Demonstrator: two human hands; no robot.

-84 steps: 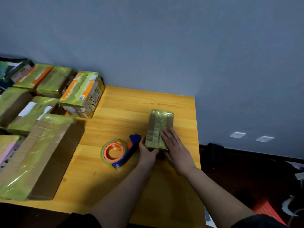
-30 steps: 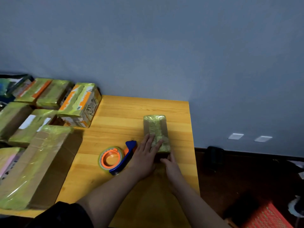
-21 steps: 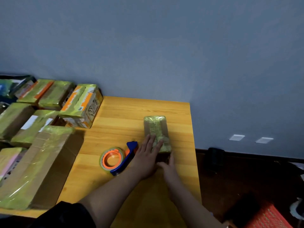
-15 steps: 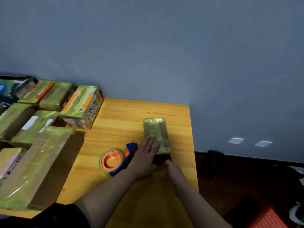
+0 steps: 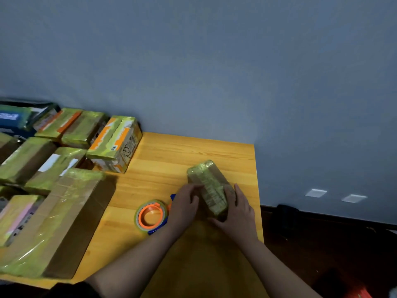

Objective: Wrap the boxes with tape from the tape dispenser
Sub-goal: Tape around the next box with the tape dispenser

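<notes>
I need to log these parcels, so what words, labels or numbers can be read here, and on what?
Nothing reads clearly.
Orange-striped box: handwritten marks on its side and a small barcode sticker, too blurred.
Blue package: white print, blurred.
White labels on a taped box: blank or unreadable.

Both hands, left (image 5: 186, 206) and right (image 5: 238, 208), clasp the taped box (image 5: 209, 186); dispenser (image 5: 151, 216) beside

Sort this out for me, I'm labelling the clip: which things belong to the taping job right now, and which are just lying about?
In the job:
- small wrapped box, gripped from both sides
- left hand and right hand
- tape dispenser, resting on the table

Lying about:
- large cardboard box
- orange-striped box
- other taped boxes at the left
</notes>
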